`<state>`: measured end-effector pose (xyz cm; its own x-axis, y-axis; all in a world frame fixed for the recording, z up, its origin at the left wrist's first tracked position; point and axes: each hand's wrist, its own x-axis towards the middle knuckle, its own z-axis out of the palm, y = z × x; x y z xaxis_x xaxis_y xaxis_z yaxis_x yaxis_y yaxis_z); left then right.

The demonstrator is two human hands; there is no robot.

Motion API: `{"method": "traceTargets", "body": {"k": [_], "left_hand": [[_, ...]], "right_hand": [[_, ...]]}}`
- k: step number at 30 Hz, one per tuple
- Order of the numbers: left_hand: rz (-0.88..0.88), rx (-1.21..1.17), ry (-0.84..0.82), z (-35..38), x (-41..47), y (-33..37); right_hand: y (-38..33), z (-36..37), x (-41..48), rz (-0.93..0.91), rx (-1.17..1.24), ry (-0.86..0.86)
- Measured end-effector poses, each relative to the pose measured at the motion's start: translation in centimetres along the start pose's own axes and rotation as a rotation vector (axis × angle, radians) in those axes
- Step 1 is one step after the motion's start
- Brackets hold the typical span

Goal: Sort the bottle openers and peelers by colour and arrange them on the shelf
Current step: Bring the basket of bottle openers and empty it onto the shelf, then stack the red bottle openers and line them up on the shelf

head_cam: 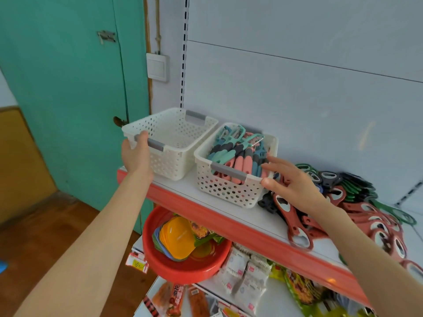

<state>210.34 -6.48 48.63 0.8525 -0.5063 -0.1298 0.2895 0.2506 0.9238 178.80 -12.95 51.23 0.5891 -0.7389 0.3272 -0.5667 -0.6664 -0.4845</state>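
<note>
Fingers [143, 136] of L hand [135, 154] curl over the near rim of an empty white perforated plastic basket [169, 165], grasping it beside the grey handle insert. It stands at the L end of the white shelf with red front edge [229, 223].

Touching it on the R is a second white perforated plastic basket [224, 191], packed w/ plastic-handled peelers in teal, pink & dark grey [235, 154]. Colours are mixed. Their long axes run approx. front to back, w/ grips toward the near rim and blade heads raised at the far end by the back wall.

R hand [295, 186] is released, w/ fingers [274, 167] spread & nearly straight. Its thumb touches the basket's near R corner and its index reaches over the R rim. Can't tell if it touches a peeler.

Just R of that basket lies a loose heap of flat bottle openers [366, 225]: red ones nearer, green & black ones toward the back, pointing all ways.

Under the shelf, a red plastic bowl [183, 268] holds coloured flat pieces.
</note>
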Motion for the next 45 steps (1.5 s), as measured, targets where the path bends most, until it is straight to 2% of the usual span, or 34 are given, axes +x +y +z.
{"method": "traceTargets", "body": {"k": [13, 21, 24, 28, 32, 37, 40, 42, 45], "left_hand": [[0.014, 0.041, 0.079, 0.5, 1.0, -0.8], [0.026, 0.213, -0.016, 0.2, -2.3, -0.7], [0.137, 0.440, -0.170, -0.2, -6.3, -1.0], [0.544, 0.795, -0.368, -1.1, -10.6, -2.2], [0.822, 0.952, -0.593, -0.3, -13.3, -3.8], [0.870, 0.917, -1.029, 2.9, -17.6, -5.8], [0.868, 0.902, -1.172, 5.5, -19.7, -7.1], [0.864, 1.019, -1.251, 7.7, -20.7, -8.1], [0.896, 1.391, -1.358, 11.4, -21.6, -9.7]], "right_hand": [[-0.1, 1.1, 2.3, 0.047, 0.158, -0.057], [-0.5, 1.4, 1.6, 0.079, 0.200, -0.064], [-0.9, 1.4, 1.1, 0.095, 0.173, -0.022], [-0.8, 1.1, -0.4, 0.209, 0.071, 0.005], [-0.3, -0.2, -3.8, 0.282, -0.086, 0.022], [1.4, -2.7, -9.3, 0.419, -0.192, 0.075], [3.5, -4.4, -12.4, 0.508, -0.257, 0.167], [5.3, -5.3, -14.2, 0.568, -0.302, 0.169], [7.7, -5.9, -15.5, 0.653, -0.348, 0.035]]}}
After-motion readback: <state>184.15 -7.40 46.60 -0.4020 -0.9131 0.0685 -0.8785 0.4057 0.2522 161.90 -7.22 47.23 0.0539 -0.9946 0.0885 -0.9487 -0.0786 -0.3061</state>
